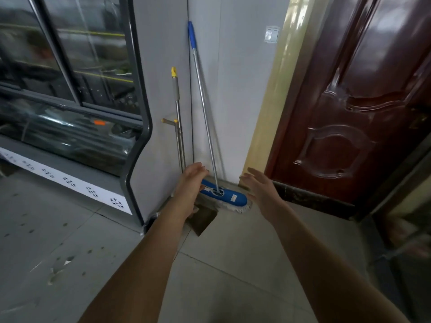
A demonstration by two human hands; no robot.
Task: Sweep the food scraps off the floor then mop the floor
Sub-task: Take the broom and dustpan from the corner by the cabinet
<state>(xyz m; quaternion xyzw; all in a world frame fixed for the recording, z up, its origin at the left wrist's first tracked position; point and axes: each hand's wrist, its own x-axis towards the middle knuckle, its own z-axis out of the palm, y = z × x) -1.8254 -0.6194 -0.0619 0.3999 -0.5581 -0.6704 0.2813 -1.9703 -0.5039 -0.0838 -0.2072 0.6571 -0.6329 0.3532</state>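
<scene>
- Mop: stands in the wall corner, blue head flat on the floor, white fringe showing under its right end.
- Handle: bare metal with a blue grip at the top, leans back against the wall.
- Left hand: reaches forward, fingers loosely bent, gripping nothing. Overlaps the left end of the mop head, fingertips just beside the handle; contact not clear.
- Right hand: reaches forward just right of the mop head, fingers straight and spread, palm turned left, empty.
- Second pole: metal, yellow cap, short side lever, upright against the wall just left of the mop.
- Brown flat piece: lies on the floor below the left wrist, partly hidden.
- Specks: dot the tiles on the left, well apart from the mop.
- Glass display case on the left, dark wooden door on the right, light switch on the wall between.
</scene>
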